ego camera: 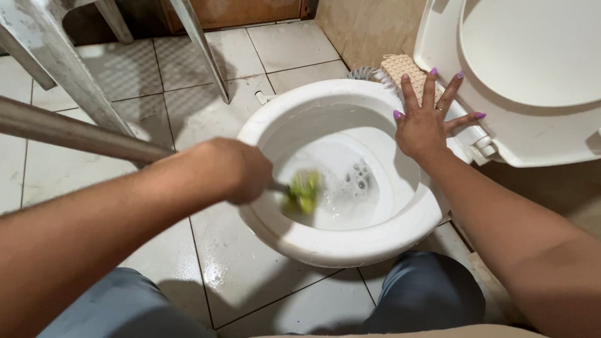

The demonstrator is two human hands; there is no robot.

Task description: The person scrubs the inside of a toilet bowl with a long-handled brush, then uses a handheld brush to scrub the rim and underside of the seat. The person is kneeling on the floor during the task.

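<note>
A: Suds cover the water in the toilet bowl (350, 247), green brush (305, 189) down inside it.

B: Left hand (235, 170) fisted on its handle; right hand (426, 122) splayed flat on the rim. Scrubbing looks midway, unrinsed.

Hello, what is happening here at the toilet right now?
A person leans over a white toilet bowl. The left hand holds a toilet brush, whose yellow-green bristle head is down in the foamy water and blurred. The right hand lies flat with spread fingers on the back rim, beside the raised seat and lid. A beige scrub pad lies behind the bowl.
</note>
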